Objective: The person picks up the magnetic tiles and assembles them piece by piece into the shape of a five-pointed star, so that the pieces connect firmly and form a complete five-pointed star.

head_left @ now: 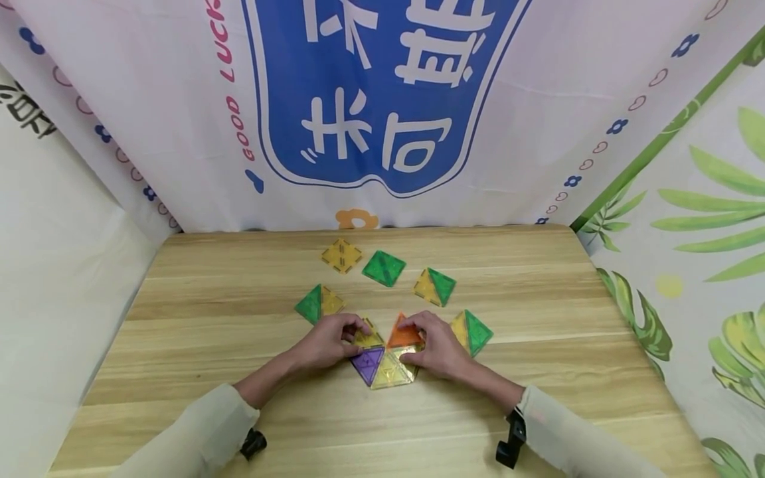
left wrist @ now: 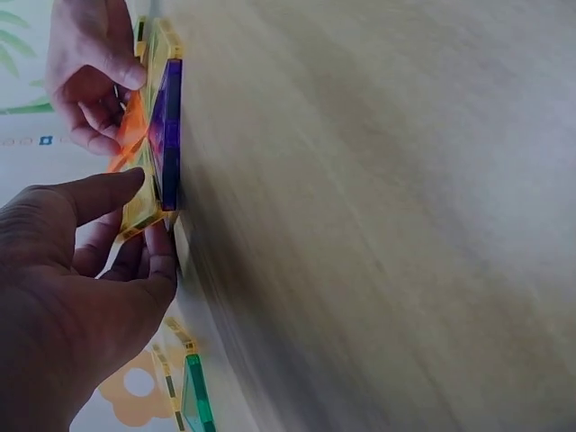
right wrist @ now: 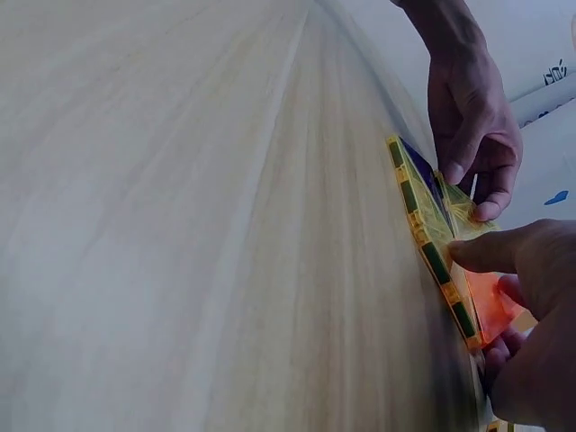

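A fan of joined translucent magnetic tiles lies between both hands on the table. Its triangles are a yellow tile [head_left: 370,336] at upper left, a purple tile [head_left: 367,364] below it, pale yellow tiles [head_left: 392,373] at the bottom and an orange tile [head_left: 402,335] at upper right. My left hand [head_left: 327,340] pinches the upper-left yellow tile between thumb and fingers. With its fingers at the orange tile and its thumb over the pale yellow one, my right hand [head_left: 443,348] grips the fan's right side. In the right wrist view that thumb [right wrist: 486,252] presses the yellow face.
Around the fan lie paired-triangle diamonds: a yellow one [head_left: 342,256], a green one [head_left: 384,268], and yellow-green ones at upper right [head_left: 435,287], right [head_left: 472,332] and left [head_left: 320,303]. A printed cloth [head_left: 197,166] hangs behind the wooden table [head_left: 239,279].
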A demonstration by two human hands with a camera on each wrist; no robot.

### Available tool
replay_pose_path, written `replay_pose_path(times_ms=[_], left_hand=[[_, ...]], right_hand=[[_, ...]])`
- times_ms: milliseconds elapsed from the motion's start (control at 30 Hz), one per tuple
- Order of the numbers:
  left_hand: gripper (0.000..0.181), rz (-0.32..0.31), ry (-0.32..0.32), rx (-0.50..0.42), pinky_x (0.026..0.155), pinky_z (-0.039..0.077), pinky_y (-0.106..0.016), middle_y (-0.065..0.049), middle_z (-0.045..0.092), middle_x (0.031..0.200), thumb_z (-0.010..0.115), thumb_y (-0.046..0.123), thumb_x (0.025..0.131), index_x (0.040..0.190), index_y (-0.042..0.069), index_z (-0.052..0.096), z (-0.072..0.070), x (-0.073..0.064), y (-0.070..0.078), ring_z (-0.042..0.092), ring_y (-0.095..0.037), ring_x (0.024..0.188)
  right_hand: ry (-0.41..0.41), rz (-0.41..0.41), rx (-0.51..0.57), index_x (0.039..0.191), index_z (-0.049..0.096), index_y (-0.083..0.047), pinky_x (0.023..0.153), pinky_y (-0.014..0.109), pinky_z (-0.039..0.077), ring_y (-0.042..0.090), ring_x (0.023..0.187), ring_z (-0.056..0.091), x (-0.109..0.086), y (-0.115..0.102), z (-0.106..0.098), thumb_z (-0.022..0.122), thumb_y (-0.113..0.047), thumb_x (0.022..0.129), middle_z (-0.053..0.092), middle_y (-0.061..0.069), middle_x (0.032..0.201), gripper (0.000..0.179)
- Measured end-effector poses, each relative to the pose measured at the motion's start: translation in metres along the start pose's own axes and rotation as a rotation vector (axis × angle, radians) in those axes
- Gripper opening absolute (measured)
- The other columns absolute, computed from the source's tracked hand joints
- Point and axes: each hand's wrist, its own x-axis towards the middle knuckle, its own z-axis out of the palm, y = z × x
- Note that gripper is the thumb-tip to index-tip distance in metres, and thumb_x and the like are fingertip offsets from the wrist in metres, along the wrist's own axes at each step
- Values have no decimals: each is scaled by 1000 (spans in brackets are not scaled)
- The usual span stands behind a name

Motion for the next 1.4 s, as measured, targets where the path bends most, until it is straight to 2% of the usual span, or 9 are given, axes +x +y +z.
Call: replay_pose_path(times_ms=[300, 467, 667, 800, 900, 1000, 1167, 1300, 1400], left_hand=[[29, 22, -27, -51, 74, 53, -24, -9, 65, 120, 77, -5, 92, 117, 5, 67, -5, 1, 0, 58, -17, 90], [38, 30, -68, -155, 58, 39, -21, -11, 58, 115, 76, -8, 91, 124, 3, 61, -9, 1, 1, 39, -13, 69], [44, 25, -145, -232, 57, 36, -20, -17, 54, 138, 72, -14, 91, 129, 4, 58, -15, 2, 0, 31, -12, 64], [46, 30, -192, -263, 86, 59, -34, -18, 51, 146, 71, -16, 90, 129, 4, 59, -18, 5, -2, 66, -28, 104], [45, 23, -229, -273, 116, 43, -59, -14, 51, 151, 71, -16, 89, 126, 6, 61, -19, 7, -3, 43, -45, 148], [43, 10, -271, -263, 122, 33, -62, -12, 52, 150, 70, -15, 89, 125, 7, 62, -19, 11, -2, 35, -46, 153], [39, 32, -311, -179, 103, 52, -40, -7, 59, 133, 77, -7, 90, 122, 9, 61, -18, 17, 0, 60, -30, 123], [40, 80, -307, -81, 74, 41, -28, -6, 60, 114, 85, 3, 88, 119, 9, 61, -15, 21, 3, 46, -19, 86], [43, 108, -299, -26, 76, 42, -26, -6, 60, 109, 89, 7, 85, 117, 8, 60, -14, 23, 4, 48, -18, 90]], right_hand=[[-26, -30, 150, 122, 72, -13, 83, 25, 54, 15, 97, 59, -1, 6, -2, 93, -5, 78, 63, 2, 117, 49], [-84, -20, 409, 129, 65, -4, 88, 28, 62, 26, 107, 68, 1, 9, -3, 86, 8, 82, 57, 15, 125, 52], [-189, 16, 663, 136, 57, 3, 86, 35, 64, 34, 114, 72, 2, 15, -5, 79, 16, 85, 50, 23, 135, 57], [-242, 19, 745, 136, 54, 4, 84, 34, 64, 29, 113, 72, 2, 16, -9, 78, 16, 85, 50, 24, 142, 58], [-280, 12, 786, 136, 53, 5, 86, 35, 64, 27, 113, 71, 3, 16, -11, 77, 16, 86, 51, 27, 141, 57], [-312, 15, 805, 137, 53, 6, 87, 36, 64, 27, 113, 71, 4, 16, -12, 75, 17, 87, 55, 28, 138, 56], [-333, 10, 799, 139, 51, 6, 90, 36, 63, 25, 114, 70, 7, 18, -10, 76, 15, 87, 55, 27, 139, 58], [-310, -10, 733, 140, 51, 7, 95, 34, 61, 26, 118, 66, 9, 19, -8, 78, 13, 86, 53, 28, 141, 60], [-293, -7, 682, 141, 52, 7, 99, 32, 59, 30, 122, 63, 10, 20, -6, 79, 11, 87, 54, 27, 141, 60]])
